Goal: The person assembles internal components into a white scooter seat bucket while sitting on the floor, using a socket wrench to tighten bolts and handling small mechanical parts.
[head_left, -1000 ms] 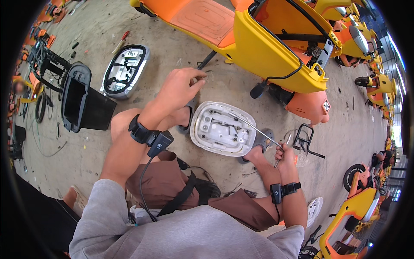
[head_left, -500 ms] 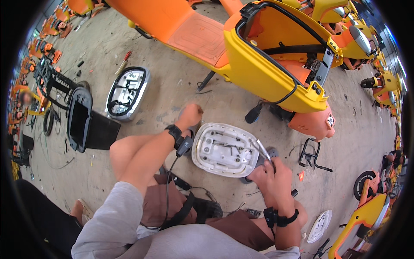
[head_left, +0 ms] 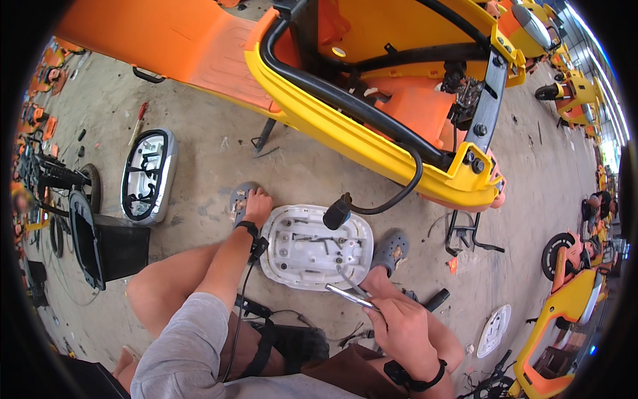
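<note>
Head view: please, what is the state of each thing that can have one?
White shell, hollow side up, small metal parts inside
Metal tool, held in right hand
Scooter compartment, open
Black bin, open
Black plug, hanging from cable
Oval cover, inner side up
Red-handled tool, lying on floor

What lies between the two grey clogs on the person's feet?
In the head view, a white shell lies between the left clog and right clog. The left hand is by the left clog; a black plug overlaps the shell's far edge.
</note>
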Motion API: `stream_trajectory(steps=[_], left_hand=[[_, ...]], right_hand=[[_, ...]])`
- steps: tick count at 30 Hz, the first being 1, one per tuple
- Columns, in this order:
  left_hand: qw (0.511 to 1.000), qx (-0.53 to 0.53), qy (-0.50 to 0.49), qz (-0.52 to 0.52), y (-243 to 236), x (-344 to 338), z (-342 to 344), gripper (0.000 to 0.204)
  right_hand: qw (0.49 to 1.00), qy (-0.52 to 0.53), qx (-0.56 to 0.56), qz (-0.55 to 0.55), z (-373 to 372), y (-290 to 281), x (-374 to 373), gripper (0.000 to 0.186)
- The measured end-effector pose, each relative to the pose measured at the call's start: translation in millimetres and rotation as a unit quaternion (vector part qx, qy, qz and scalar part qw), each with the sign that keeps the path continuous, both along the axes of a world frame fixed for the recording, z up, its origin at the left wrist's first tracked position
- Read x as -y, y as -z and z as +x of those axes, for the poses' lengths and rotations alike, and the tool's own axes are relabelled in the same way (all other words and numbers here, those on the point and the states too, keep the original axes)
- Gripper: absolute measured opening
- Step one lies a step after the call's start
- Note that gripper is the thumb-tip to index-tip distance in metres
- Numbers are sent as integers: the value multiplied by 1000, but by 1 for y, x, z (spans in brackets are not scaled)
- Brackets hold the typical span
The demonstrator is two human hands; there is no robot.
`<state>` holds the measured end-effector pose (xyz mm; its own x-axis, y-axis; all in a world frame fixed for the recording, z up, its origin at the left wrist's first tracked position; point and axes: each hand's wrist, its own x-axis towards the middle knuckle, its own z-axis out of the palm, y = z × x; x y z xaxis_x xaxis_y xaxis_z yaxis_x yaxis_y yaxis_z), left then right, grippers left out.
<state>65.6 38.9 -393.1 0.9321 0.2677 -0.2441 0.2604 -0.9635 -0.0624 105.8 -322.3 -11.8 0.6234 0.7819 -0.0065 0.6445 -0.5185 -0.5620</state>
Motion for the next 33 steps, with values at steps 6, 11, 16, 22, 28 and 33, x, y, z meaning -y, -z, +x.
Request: stream_trajectory(steps=[6,11,16,22,28,33], left_hand=[[980,127,-84,-128,-8,-6,0,17],[892,283,-92,-340,-44,46,1,17],[895,179,-40,-407,-40,114,-5,16],[888,163,-78,-422,-12,142,-10,15],[897,137,-82,-412,-1,140,-4,16],[899,136,-53,-413,-3,142,-2,16]], right_hand=[[999,52,-6,3,6,-8,-2,14],[992,126,-32,4,9,-7,3,11],[989,145,-24,-6,8,-17,2,11],[991,133,-33,-2,8,-15,2,11],[993,110,-32,28,6,-12,6,9],[993,109,-24,25,6,-10,12,9]])
